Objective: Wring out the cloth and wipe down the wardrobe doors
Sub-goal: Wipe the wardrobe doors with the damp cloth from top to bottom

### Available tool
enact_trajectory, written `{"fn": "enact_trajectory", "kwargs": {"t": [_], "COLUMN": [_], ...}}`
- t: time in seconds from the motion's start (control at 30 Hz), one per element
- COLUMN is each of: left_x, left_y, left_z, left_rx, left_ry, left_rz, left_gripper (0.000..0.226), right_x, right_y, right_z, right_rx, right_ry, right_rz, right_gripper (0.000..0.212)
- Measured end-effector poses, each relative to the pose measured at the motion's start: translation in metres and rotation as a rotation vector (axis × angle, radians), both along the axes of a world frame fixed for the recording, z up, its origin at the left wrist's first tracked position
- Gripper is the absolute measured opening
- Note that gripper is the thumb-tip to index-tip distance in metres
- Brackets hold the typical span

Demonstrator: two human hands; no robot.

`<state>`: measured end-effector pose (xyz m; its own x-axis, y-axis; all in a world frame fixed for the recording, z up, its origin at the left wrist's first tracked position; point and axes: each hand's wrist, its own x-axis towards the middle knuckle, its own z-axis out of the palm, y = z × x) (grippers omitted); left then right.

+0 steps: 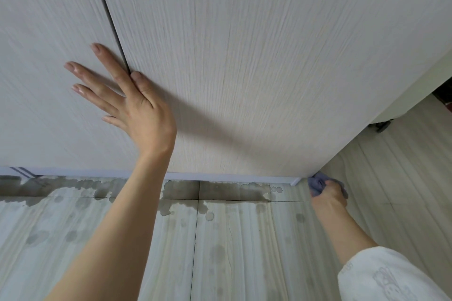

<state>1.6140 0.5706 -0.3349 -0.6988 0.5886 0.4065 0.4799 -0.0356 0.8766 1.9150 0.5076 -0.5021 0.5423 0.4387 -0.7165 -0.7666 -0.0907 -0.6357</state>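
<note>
Wiping the bottom corner of pale wood-grain wardrobe doors [244, 56] above a wet tiled floor [244, 239].
The left hand [137, 110] lies flat, fingers spread, across the door gap; the right hand [329, 194] grips a bunched blue cloth [315, 183] at the door's lower right corner, beside dark puddles.

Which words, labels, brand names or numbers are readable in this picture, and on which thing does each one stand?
None can be read.
White sleeve: a faint pale printed pattern, too blurred to tell whether it has letters.
Wardrobe doors, cloth and floor tiles: no text.
</note>
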Motion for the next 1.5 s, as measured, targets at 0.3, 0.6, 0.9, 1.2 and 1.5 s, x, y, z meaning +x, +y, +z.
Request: {"fn": "enact_trajectory", "kwargs": {"t": [0.3,0.6,0.9,1.2,1.5], "left_x": [-0.003,-0.016,-0.047,-0.066,-0.078], "left_y": [-0.001,-0.014,-0.022,-0.032,-0.080], "left_z": [-0.001,-0.006,-0.023,-0.031,-0.029], "left_rx": [0.015,0.075,0.040,-0.125,-0.440], "left_ry": [-0.011,0.098,0.302,0.456,0.243], "left_rz": [-0.068,-0.152,-0.357,-0.471,-0.289], "left_gripper": [0.052,0.050,0.052,0.068,0.042], "right_x": [-0.028,-0.162,-0.271,-0.268,-0.230], "right_y": [0.033,0.045,0.056,0.035,0.013], "right_z": [-0.021,-0.017,-0.012,0.023,0.077], "right_rx": [0.085,0.048,-0.089,0.013,0.085], "right_ry": [-0.012,0.128,0.238,0.226,-0.290], "right_rz": [0.056,0.328,0.709,0.801,1.276], "right_gripper": [0.037,0.036,0.045,0.026,0.038]}}
